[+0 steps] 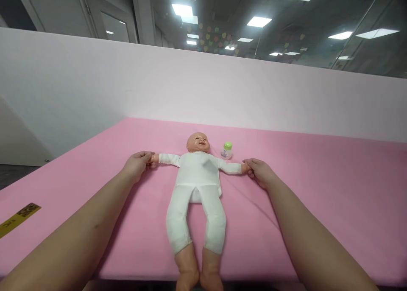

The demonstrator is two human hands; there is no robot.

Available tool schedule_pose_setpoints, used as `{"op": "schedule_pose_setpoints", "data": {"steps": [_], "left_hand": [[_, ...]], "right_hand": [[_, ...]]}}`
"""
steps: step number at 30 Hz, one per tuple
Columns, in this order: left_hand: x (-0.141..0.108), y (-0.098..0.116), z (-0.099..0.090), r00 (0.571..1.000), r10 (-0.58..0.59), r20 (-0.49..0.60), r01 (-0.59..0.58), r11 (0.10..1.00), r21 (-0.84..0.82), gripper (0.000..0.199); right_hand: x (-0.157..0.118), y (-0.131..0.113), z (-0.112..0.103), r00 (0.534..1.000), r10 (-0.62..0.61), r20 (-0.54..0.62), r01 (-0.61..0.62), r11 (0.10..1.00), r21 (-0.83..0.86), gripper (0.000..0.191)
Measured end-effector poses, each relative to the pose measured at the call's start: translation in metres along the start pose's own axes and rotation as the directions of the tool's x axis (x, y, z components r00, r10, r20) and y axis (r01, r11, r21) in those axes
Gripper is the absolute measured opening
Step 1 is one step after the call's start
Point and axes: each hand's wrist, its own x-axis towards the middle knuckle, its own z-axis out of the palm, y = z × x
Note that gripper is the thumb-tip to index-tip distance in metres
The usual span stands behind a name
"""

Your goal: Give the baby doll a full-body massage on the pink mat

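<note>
forearms (76,223) lead to left hand (136,166) and right hand (260,172), pinched nearly closed on the doll's hands (155,158), seemingly holding its arms (230,167) outspread; moving them would need gentleness. the doll (199,170) lies face-up on pink surface (333,189), jar (227,152) near its head (193,143).

Unreadable lettering on yellow label (19,220), jar (227,151)

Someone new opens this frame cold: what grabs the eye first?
The doll in white clothes, lying face up mid-frame on the pink surface, arms spread, with the left hand and right hand each gripping one of its hands. Next, the small jar with a bright green lid, just right of the doll's head. Then the yellow strip at the left edge.
</note>
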Motion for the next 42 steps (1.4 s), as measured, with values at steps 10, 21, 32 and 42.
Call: {"op": "schedule_pose_setpoints", "data": {"steps": [10, 21, 32, 42], "left_hand": [[-0.001, 0.002, -0.002, 1.000, -0.004, -0.011, 0.003, 0.998, -0.064, 0.056], [-0.009, 0.009, 0.009, 0.999, -0.024, 0.048, 0.030, 0.989, -0.143, 0.034], [-0.033, 0.018, 0.040, 0.999, 0.003, 0.053, -0.004, 1.000, 0.021, 0.045], [-0.101, 0.045, 0.113, 0.767, 0.572, 0.291, -0.615, 0.526, 0.587, 0.022]], "right_hand": [[-0.003, -0.004, -0.006, 0.996, 0.008, 0.084, -0.018, 0.993, 0.114, 0.027], [0.002, 0.003, 0.000, 0.993, 0.013, 0.121, -0.041, 0.970, 0.238, 0.028], [-0.005, -0.002, 0.027, 0.994, -0.091, -0.053, 0.096, 0.989, 0.111, 0.033], [-0.055, -0.021, 0.102, 0.746, -0.654, 0.129, 0.614, 0.599, -0.514, 0.039]]}}
